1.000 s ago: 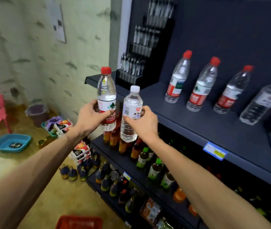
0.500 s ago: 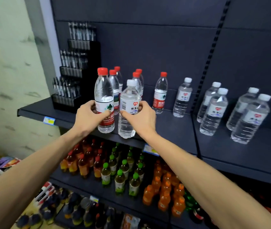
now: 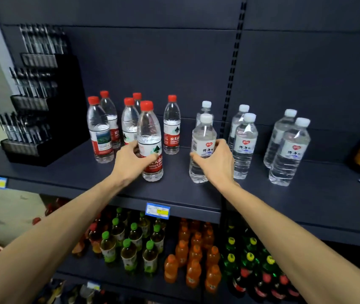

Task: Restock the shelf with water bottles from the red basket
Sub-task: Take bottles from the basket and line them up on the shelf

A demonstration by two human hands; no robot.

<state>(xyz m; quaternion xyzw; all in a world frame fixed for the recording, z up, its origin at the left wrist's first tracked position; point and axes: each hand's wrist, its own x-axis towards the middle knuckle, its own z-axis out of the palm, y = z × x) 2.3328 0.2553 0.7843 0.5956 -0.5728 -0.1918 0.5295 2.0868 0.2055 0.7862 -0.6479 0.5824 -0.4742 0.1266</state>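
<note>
Left hand (image 3: 130, 162) wrapped round red-cap bottle (image 3: 149, 141) at six o'clock of its group, right hand (image 3: 215, 160) round white-cap bottle (image 3: 203, 148) near shelf (image 3: 181, 194) front; on careless release, risk of toppling close neighbours or tipping off the edge.

Even, soft light from above leaves faint glints on the water bottles (image 3: 149, 141), while wide-angle distortion bends and blurs the shelf (image 3: 181, 194) edges.
</note>
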